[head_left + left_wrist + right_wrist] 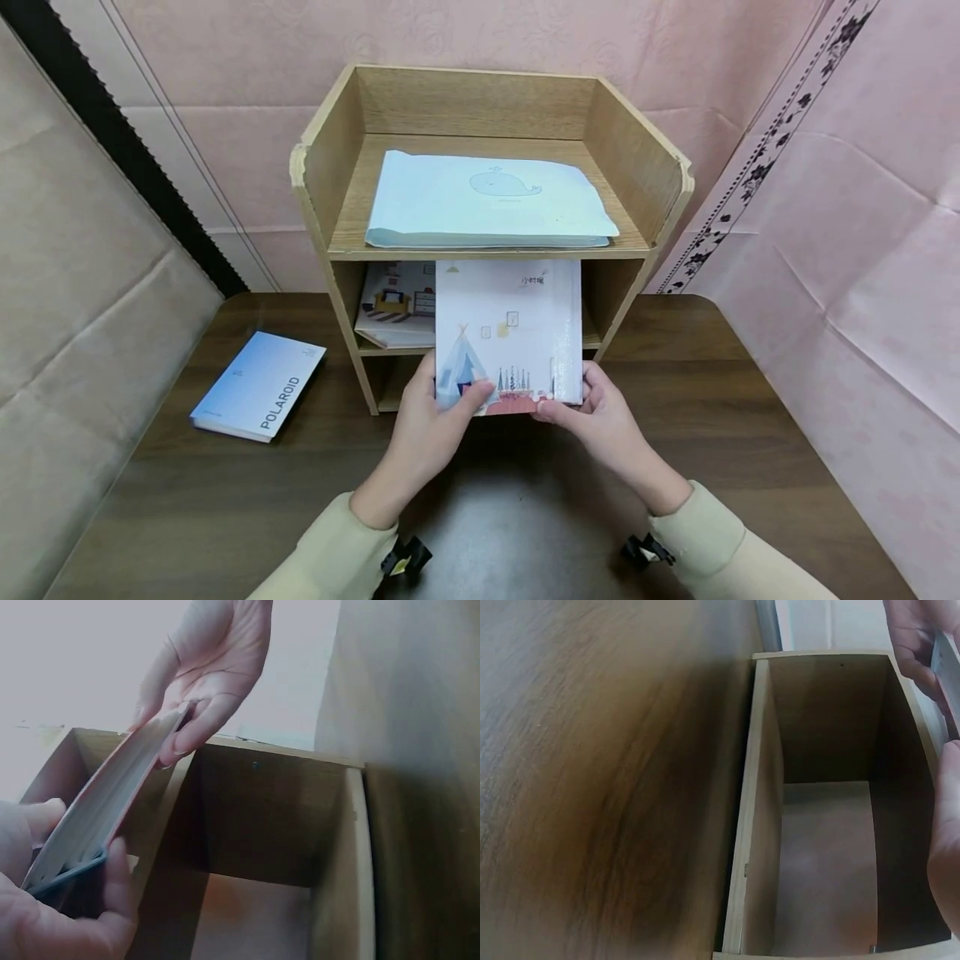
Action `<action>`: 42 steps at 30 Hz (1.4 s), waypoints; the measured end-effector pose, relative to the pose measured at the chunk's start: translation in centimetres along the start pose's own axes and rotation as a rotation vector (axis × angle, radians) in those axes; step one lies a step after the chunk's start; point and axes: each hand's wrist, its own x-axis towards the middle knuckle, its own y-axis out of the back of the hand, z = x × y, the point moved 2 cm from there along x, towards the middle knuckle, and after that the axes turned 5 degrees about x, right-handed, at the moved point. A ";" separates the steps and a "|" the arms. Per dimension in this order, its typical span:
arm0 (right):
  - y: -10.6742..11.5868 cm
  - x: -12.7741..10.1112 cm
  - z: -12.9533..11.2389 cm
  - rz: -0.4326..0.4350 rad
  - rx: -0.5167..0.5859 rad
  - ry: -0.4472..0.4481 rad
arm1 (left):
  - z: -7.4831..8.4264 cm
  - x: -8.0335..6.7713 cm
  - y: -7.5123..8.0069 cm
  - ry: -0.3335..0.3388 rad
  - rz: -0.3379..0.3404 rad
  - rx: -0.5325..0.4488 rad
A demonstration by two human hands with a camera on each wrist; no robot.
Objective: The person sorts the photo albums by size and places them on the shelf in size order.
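Note:
A white book [517, 333] with a blue tent drawing on its cover stands in front of the shelf's middle compartment. My left hand [431, 421] grips its lower left corner, thumb on the cover. On the lower right corner my right hand [603, 421] holds it, thumb at the bottom edge and fingers behind. The left wrist view shows the book's page edges [124, 784] between both hands. Behind it, partly hidden, another illustrated book [397, 304] lies in the middle compartment of the wooden shelf [472, 104].
On the shelf's top level lies a light blue book [487, 200] with a whale drawing. A blue POLAROID book [258, 386] rests on the brown table [517, 517], left of the shelf. The lower compartment [829, 855] shows in the right wrist view. Pink cloth [847, 275] hangs around.

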 end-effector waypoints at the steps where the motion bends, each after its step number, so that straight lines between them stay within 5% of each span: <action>1: 0.1 0.0 0.0 0.010 0.028 -0.005 | 0.1 0.1 0.0 -0.006 -0.027 0.014; 8: 1.0 0.1 0.1 0.043 0.139 -0.035 | 0.7 0.1 -0.3 -0.017 -0.179 0.069; 17: 1.0 0.2 -0.3 0.070 0.156 -0.070 | 0.2 0.2 -1.0 0.059 -0.086 0.038; 24: 1.2 0.3 -0.3 0.098 0.174 -0.083 | 0.0 0.3 -1.4 0.118 -0.086 -0.118; 36: 1.5 0.7 -0.6 0.125 0.217 -0.068 | -0.7 1.0 -1.9 0.125 -0.055 -0.151; 42: 1.3 0.9 -1.1 0.160 0.239 -0.060 | -0.7 1.7 -2.2 0.168 -0.051 -0.248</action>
